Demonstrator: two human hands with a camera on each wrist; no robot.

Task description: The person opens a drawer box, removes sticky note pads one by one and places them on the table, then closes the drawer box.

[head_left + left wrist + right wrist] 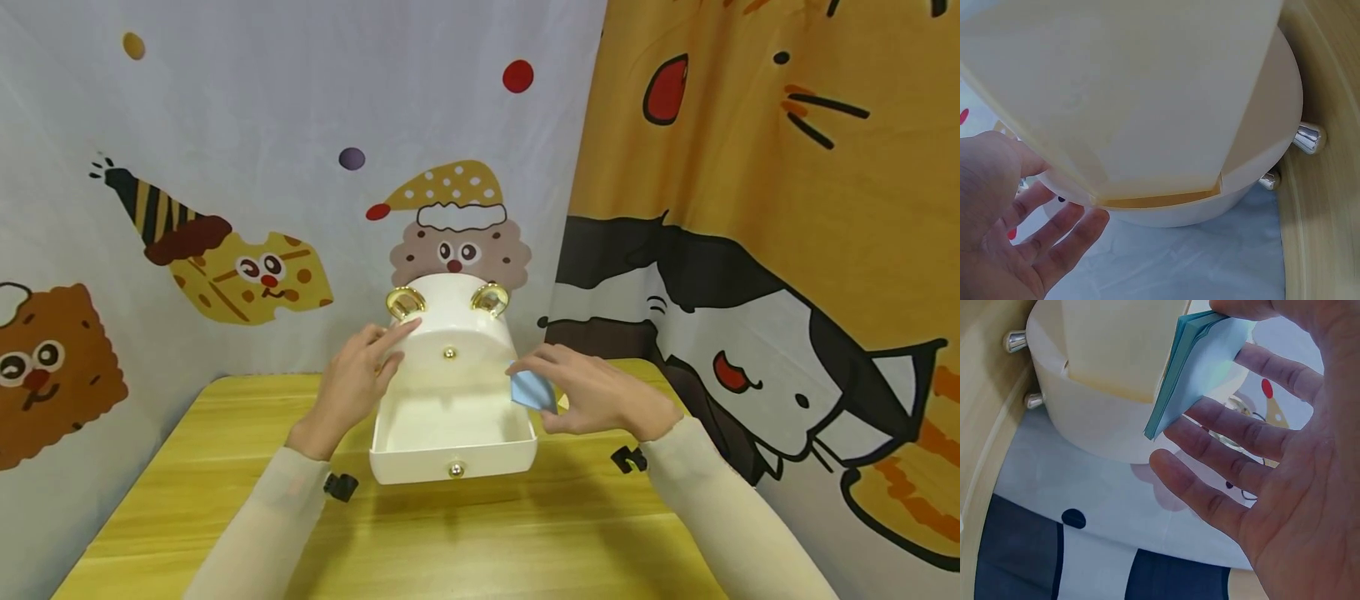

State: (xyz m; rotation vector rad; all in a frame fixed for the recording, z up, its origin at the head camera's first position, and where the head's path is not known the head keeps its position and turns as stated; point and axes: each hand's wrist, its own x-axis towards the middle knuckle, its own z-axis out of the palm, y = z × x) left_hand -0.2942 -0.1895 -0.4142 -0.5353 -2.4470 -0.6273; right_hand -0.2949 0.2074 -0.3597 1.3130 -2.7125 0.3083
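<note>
A cream storage box (448, 304) with two gold ear-shaped rings stands on the table. Its drawer (416, 465), with a small round knob, is pulled out to the front, and no contents show inside. My left hand (358, 379) touches the box's left side near the ear, fingers extended; in the left wrist view the fingers lie loosely beside the shell. Above the drawer's right wall, my right hand (592, 387) pinches a pad of light blue paper (532, 389) between thumb and fingers. The right wrist view shows the pad's layered sheets (1194, 369) edge-on.
A wooden table (480, 542) lies under the box. Just behind the right hand shows a small pale yellow piece (563, 402), too covered to identify. Cartoon-printed curtains (285, 108) hang close behind the table and along its right side. Black clips (341, 487) sit at both wrists.
</note>
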